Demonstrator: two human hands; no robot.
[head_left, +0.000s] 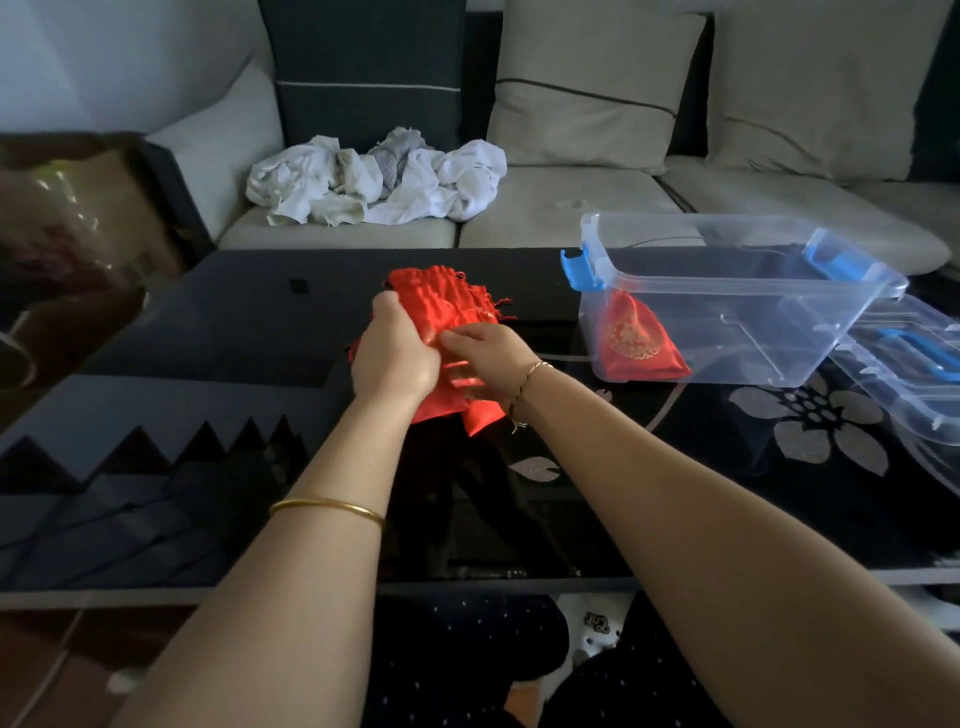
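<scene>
Red satin pouch (439, 312) above the glass table (218, 332): light, limp, slippery. Left hand (395, 353) grips its side, right hand (483, 348) pinches the fabric. Best hold: the gathered drawstring neck.

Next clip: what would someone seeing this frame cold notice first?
The bright red pouches stand out first, bunched in the left hand and pinched by the right hand, mid-frame above the dark glass table. Next comes the clear box with blue latches at the right of the table, with one embroidered pouch lying inside. Behind, a heap of white cloths sits on the sofa.
</scene>
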